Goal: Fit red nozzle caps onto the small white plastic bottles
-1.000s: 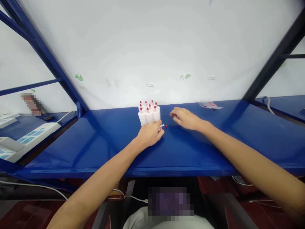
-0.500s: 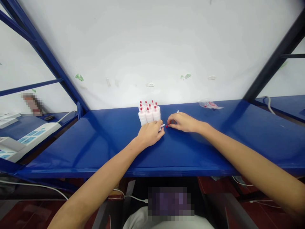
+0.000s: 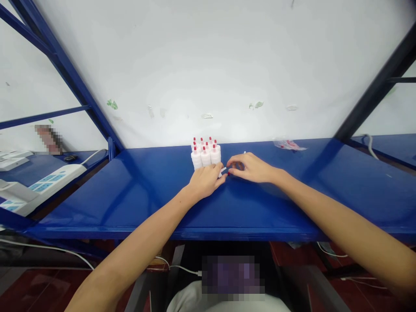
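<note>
Several white bottles with red tips (image 3: 206, 158) stand upright in a close group on the blue table (image 3: 156, 190). Just in front of them, my left hand (image 3: 207, 178) is closed on a small white nozzle piece (image 3: 222, 170) that sticks out between thumb and fingers. My right hand (image 3: 248, 167) is to the right, its thumb and index finger curled toward the nozzle. A small red cap (image 3: 229, 173) is at the right thumb tip; whether the fingers grip it is hard to tell. Another white tip (image 3: 245, 152) shows behind the right hand.
A clear plastic bag with red bits (image 3: 289, 144) lies near the wall at the back right. White power strips (image 3: 48, 186) sit at the left beyond the blue frame post (image 3: 97, 123). The table's front edge (image 3: 208, 234) runs below my forearms.
The view has shifted slightly. My left thumb and the white piece sit closer to my right fingertips, and the red cap is now more hidden at the right thumb.
</note>
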A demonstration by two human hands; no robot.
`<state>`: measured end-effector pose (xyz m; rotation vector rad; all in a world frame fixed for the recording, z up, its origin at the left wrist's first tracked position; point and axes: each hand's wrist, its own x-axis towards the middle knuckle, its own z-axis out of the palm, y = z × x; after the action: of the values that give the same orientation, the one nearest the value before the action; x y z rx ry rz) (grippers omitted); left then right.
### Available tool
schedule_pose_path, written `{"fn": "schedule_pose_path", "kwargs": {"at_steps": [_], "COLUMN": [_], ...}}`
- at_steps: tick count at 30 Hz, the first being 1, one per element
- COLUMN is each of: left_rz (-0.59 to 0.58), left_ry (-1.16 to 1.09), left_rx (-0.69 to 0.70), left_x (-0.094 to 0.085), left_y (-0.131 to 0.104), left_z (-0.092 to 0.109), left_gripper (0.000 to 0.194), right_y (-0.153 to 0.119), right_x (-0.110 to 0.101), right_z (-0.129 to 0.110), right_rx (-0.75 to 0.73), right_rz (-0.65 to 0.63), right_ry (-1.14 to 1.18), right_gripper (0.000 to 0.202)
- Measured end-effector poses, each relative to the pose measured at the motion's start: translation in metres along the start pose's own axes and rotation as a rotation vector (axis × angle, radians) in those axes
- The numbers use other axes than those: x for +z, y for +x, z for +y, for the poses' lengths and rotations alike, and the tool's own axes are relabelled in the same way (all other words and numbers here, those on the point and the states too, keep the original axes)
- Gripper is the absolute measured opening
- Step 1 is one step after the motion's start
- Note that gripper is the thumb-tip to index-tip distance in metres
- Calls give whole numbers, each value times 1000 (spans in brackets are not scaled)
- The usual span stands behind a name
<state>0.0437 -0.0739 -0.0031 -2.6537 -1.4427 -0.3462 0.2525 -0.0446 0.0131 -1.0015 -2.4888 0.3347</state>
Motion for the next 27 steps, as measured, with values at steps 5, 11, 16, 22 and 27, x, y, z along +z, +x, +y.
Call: {"fn": "schedule_pose_path", "kwargs": {"at_steps": [5,11,16,22,27], "left_rz": [34,154,127,61,84], "left_ry": [-116,-269,-269,-220,-288], "left_rx": [49,4,70,51,75], "left_x": [2,1,-6,-8,-7], "left_y": [-1,3,3,-1,-3], "left_z": [-3,-5,-3,-7,-9], "left_gripper": [35,40,45,29,24], "right_y": [1,4,1,1,2], "right_x": [10,6,-4,-6,-4], "right_z": [-11,16,61,72,70], "right_rx": [-47,150,428,526,537], "right_rz": [74,397,535,502,457], "right_ry": [204,162,-131,-218,-235], "right_gripper": [27,30,28,27,28]}}
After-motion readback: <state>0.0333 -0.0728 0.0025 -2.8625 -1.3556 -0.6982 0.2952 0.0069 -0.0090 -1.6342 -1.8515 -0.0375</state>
